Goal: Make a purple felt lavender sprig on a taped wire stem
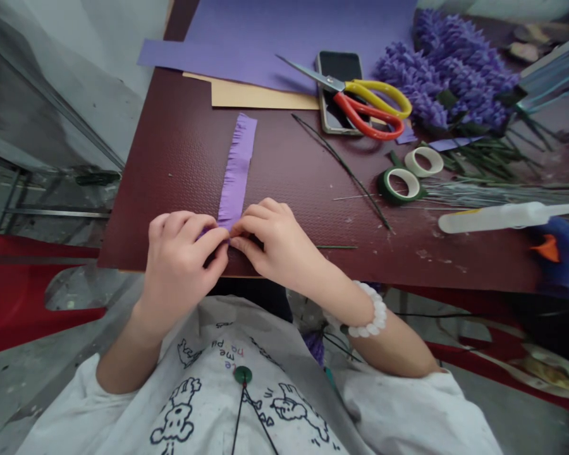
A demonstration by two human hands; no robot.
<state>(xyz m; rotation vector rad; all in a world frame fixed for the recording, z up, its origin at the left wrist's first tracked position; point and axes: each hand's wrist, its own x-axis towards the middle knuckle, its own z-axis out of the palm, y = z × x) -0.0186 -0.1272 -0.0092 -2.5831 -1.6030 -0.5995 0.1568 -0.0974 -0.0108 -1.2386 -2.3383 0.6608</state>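
A purple paper strip [238,170], cut into a fringe along its left edge, lies lengthwise on the dark red table [180,151]. Its near end runs in between my two hands at the table's front edge. My left hand [183,256] pinches that end, with a bit of purple showing behind its fingers. Right beside it, thumb and fingertips of my right hand [270,243] are closed on the same end. The fingertips of both hands meet there, hiding the very end of the strip. A thin green stem [336,247] lies just right of my right hand.
Scissors [360,95] with red and yellow handles rest on a phone [340,63]. Purple sheets [265,38] cover the back. To the right are purple flowers [455,69], a green tape roll [397,186], a white one [424,162], wires [483,193] and a white bottle [493,218].
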